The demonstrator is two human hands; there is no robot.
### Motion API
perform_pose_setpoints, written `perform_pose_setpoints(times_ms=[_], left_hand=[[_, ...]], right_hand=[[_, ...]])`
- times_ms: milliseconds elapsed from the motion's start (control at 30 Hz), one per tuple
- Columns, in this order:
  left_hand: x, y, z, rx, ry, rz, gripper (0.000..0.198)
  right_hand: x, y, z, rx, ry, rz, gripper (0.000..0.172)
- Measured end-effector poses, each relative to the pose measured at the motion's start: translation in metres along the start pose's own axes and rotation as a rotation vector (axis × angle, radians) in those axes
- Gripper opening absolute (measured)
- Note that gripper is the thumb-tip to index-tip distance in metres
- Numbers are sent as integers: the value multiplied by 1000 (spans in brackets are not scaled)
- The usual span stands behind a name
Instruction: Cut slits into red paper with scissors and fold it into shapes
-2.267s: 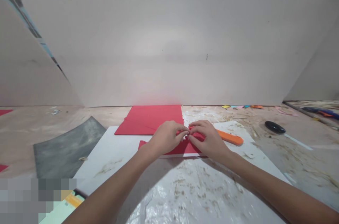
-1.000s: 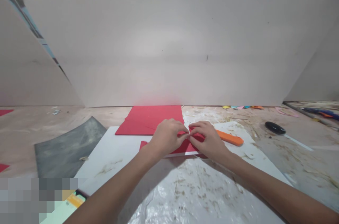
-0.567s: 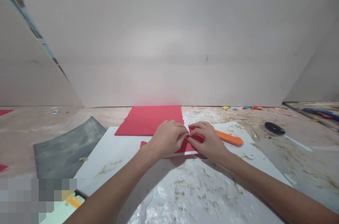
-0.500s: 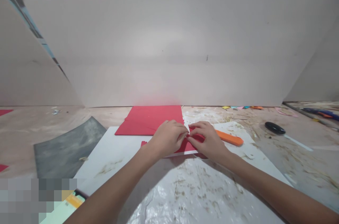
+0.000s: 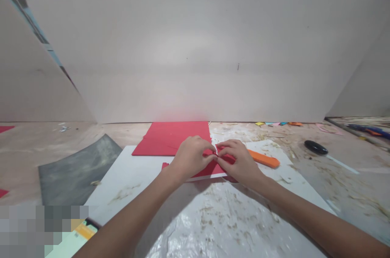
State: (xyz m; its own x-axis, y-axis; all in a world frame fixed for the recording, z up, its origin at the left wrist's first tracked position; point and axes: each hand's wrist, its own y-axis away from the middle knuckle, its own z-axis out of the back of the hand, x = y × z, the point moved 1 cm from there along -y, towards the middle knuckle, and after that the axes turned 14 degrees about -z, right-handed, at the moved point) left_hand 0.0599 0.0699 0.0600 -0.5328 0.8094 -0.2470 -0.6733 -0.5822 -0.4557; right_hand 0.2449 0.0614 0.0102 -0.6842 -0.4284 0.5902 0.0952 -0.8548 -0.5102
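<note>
My left hand [image 5: 192, 157] and my right hand [image 5: 237, 159] meet at the fingertips, each closed in a pinch. Between them is a bit of red paper [image 5: 215, 154], mostly covered by the fingers. Directly underneath lies a red piece with a white front edge [image 5: 209, 172], on the white board. An orange tool handle [image 5: 264, 158], like a cutter's, pokes out beside my right hand. Behind my left hand are stacked red sheets [image 5: 178, 136]. A small red scrap [image 5: 165, 165] rests near my left wrist.
A white panel [image 5: 195, 55] stands upright across the back. To the left lies a grey sheet [image 5: 79, 172], with a phone-like screen [image 5: 87, 230] below it. A black-handled tool [image 5: 316, 147], colored scraps [image 5: 276, 123] and several tools [image 5: 370, 130] lie to the right.
My left hand has shifted slightly up, its fingers now more arched over the red paper. My right hand has barely moved. Everything else stays in place.
</note>
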Motion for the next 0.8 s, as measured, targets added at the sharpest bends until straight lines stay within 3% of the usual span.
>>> perform_pose_setpoints(times_ms=[400,633,800], left_hand=[[4,2,-4,5,17,-82,15],[-1,1,-1,138,-4,-153,32],[-9,0,4,101,-9,-118,18]], right_hand=[[2,0,3,41,10,-38,3],[4,0,4,57,-12,-26,6],[2,-1,2,30,-12,-35,8]])
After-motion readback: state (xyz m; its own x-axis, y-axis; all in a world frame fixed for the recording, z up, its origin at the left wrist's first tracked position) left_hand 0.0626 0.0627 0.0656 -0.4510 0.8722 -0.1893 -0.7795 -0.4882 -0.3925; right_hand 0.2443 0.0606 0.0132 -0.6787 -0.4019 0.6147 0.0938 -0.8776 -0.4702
